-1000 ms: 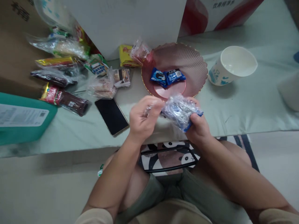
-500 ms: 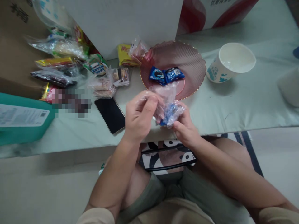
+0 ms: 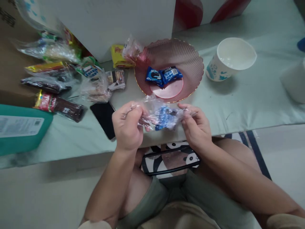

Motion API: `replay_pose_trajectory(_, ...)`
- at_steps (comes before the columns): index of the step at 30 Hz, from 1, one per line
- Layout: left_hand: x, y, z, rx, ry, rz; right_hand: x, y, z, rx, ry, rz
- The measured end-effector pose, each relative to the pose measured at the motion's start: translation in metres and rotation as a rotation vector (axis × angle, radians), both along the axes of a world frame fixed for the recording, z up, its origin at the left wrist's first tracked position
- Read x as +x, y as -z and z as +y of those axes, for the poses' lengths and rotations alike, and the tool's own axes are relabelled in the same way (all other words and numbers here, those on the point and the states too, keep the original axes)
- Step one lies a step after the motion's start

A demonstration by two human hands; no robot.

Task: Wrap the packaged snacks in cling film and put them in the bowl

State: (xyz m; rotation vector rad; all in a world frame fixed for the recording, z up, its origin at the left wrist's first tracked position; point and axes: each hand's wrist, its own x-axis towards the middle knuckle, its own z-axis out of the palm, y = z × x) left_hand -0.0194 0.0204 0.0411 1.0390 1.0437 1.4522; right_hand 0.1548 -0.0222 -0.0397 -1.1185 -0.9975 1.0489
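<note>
1. Two bare hands, the left hand (image 3: 128,127) and the right hand (image 3: 196,128), stretched a clear plastic bag (image 3: 150,103) above the near edge of a cloth-covered table (image 3: 238,109); blue contents (image 3: 163,117) showed through.
2. Thumb and curled fingers of the left hand pinched one end of the bag; the right hand pinched the other.
3. One second earlier, the bag sat bunched against the right hand, whose thumb pressed its blue part; by this frame the hands had moved farther apart.
4. Two blue packets (image 3: 171,75) remained in the pink bowl (image 3: 193,57), just beyond the bag.
5. Part of the phone (image 3: 102,119), fully visible a second before, was hidden behind the left hand.
6. A paper cup (image 3: 221,68) stood right of the bowl, as before.
</note>
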Motion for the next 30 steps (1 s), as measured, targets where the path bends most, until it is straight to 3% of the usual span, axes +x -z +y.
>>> replay_pose_trajectory(4, -0.012, 0.0, -0.005, -0.076, -0.096, 0.055, 0.011, -0.001, 0.001, -0.108, -0.006, 0.08)
replay_pose_trajectory(9, -0.039, 0.015, -0.008, -0.236, -0.055, 0.228, 0.027, -0.007, 0.004, -0.137, -0.029, 0.012)
replay_pose_trajectory(13, -0.065, 0.027, -0.006, -0.374, 0.008, 0.499, 0.042, -0.008, 0.011, -0.138, 0.002, -0.057)
replay_pose_trajectory(17, -0.082, 0.035, -0.003, -0.406, 0.077, 0.852, 0.062, -0.001, 0.02, -0.173, 0.036, -0.115)
replay_pose_trajectory(19, -0.084, 0.037, -0.002, -0.313, -0.013, 0.926, 0.074, 0.003, 0.023, -0.181, 0.054, -0.151)
replay_pose_trajectory(22, -0.081, 0.038, -0.002, 0.033, -0.146, 0.924, 0.088, 0.004, 0.026, -0.09, 0.172, -0.23)
replay_pose_trajectory(25, -0.073, 0.037, -0.006, 0.349, 0.016, 1.041, 0.089, -0.008, 0.022, 0.098, 0.28, -0.429)
replay_pose_trajectory(27, -0.067, 0.038, -0.008, 0.418, 0.163, 1.182, 0.082, -0.019, 0.017, 0.241, 0.207, -0.672)
replay_pose_trajectory(30, -0.061, 0.042, -0.01, 0.412, 0.264, 1.316, 0.07, -0.028, 0.012, 0.349, -0.091, -1.048)
